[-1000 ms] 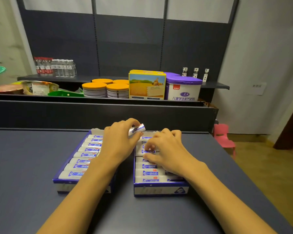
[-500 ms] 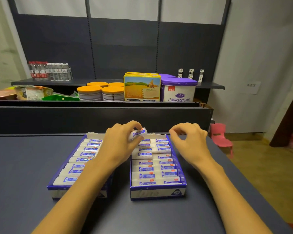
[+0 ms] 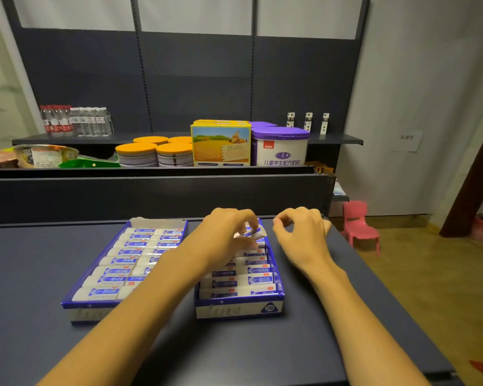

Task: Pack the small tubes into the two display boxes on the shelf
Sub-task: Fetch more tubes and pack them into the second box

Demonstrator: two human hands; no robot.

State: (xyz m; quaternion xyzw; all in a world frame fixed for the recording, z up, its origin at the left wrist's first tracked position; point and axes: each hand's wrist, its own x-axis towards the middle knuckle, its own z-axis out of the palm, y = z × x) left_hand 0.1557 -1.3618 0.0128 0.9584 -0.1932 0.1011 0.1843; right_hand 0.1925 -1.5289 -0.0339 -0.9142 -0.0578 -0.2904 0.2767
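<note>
- The shelf is a dark flat board, and both boxes stand on its bare top.
- The right display box is my landmark. It is a blue and white open tray, probably thin cardboard, so I think its walls bend easily under a push.
- The left display box stands just left of the landmark, apart from it, and is filled with rows of tubes.
- The left hand reaches over the far end of the landmark box and pinches one tube with curled fingers.
- The right hand hovers just right of the landmark's far corner. Its fingers are loosely curled and hold nothing.
- The packed tubes lie flat in rows inside the landmark box, side by side.
- The held tube is tilted, above the far rows of the landmark. It looks light and stiff, with a smooth printed skin that may slip. In my judgement, a hold across its middle is best, so that it goes down level.
</note>
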